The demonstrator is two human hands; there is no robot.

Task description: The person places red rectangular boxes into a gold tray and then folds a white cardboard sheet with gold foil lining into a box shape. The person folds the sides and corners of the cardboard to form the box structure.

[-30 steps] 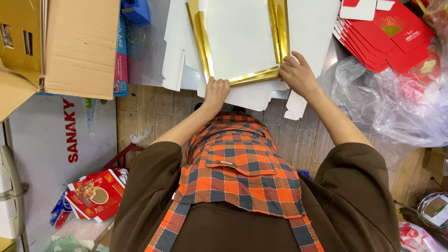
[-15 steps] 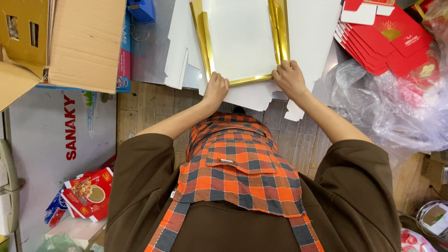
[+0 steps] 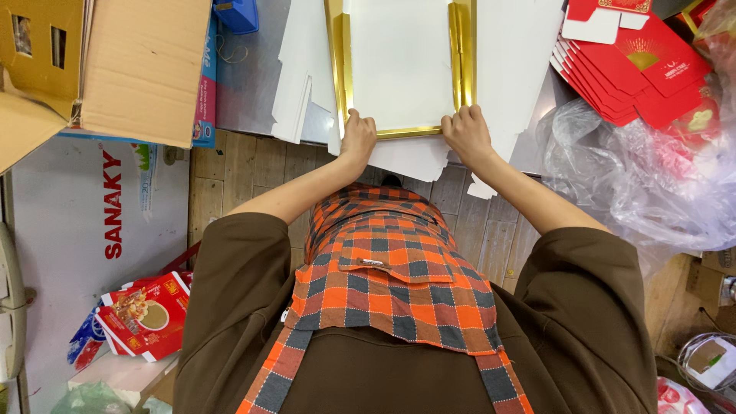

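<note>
Head view: both hands at the near edge of a gold-bordered white card sheet on a cluttered metal bench.

Grey metal worktop (image 3: pixel 249 84) above a wood-plank floor (image 3: pixel 245 172); loose flat white card blanks (image 3: pixel 521 61) spread across it, brown corrugated cardboard box (image 3: pixel 142 65) at left, fanned stack of red printed envelopes (image 3: pixel 636 69) at right, crumpled clear plastic bag (image 3: pixel 644 176) beside them, red printed packets (image 3: pixel 146 314) low at left. Flat white card sheet with shiny gold foil borders (image 3: pixel 402 65) lying centre on the blanks. Left hand (image 3: pixel 358 138) on its near left corner, fingers curled narrow, pinching the gold edge. Right hand (image 3: pixel 466 134) on the near right corner, fingers bent over the edge, gripping likewise. Forearms converging forward over an orange-and-grey checked apron (image 3: pixel 391 284).
</note>
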